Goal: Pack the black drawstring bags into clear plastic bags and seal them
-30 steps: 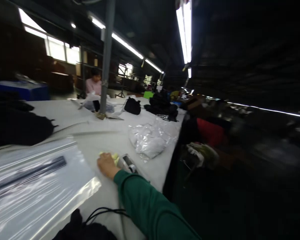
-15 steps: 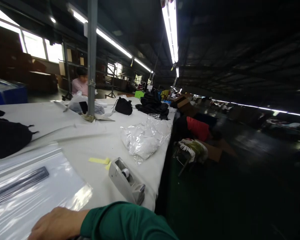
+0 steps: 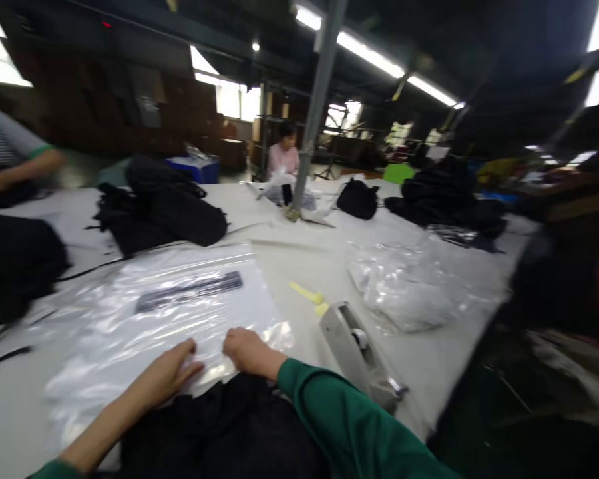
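Observation:
Both my hands rest on the near edge of a stack of clear plastic bags (image 3: 170, 313) on the white table (image 3: 289, 259). My left hand (image 3: 167, 372) lies flat with fingers stretched out on the plastic. My right hand (image 3: 247, 350) is curled, its fingers pressed down at the bag's edge. A black garment (image 3: 229, 432) lies just under my wrists at the table's front. A grey tape dispenser (image 3: 359, 349) stands right of my right hand, with yellow tape strips (image 3: 309, 296) beyond it.
Black garment piles (image 3: 164, 209) sit at the left and far right (image 3: 444, 196). A crumpled clear bag (image 3: 404, 286) lies right of centre. A grey post (image 3: 314, 106) rises from the table. One person sits beyond it, another person's arm (image 3: 14, 163) shows at far left.
The view swung left. My right hand came back from the tape dispenser to the plastic bags, and my left hand has come into view beside it.

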Action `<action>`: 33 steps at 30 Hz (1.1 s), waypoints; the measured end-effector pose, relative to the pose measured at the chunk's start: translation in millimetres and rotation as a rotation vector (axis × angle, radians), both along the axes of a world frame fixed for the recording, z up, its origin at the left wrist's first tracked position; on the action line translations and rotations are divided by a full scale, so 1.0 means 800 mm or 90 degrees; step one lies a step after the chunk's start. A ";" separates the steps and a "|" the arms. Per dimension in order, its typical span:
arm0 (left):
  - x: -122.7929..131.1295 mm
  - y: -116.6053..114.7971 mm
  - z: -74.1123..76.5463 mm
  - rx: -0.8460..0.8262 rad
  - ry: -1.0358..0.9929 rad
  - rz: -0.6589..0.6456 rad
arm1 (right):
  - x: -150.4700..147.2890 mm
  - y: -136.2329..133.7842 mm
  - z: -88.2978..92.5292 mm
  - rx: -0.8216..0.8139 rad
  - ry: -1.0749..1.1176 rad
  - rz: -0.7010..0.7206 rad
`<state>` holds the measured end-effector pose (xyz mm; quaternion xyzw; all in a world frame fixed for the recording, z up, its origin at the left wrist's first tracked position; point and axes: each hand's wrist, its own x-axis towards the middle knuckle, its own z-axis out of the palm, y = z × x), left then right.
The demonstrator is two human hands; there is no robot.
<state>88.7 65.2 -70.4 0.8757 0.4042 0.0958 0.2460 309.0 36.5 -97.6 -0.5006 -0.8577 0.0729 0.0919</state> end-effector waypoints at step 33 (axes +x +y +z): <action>-0.186 0.068 -0.019 -0.267 -0.601 0.610 | 0.135 0.005 0.011 -0.165 0.609 -0.490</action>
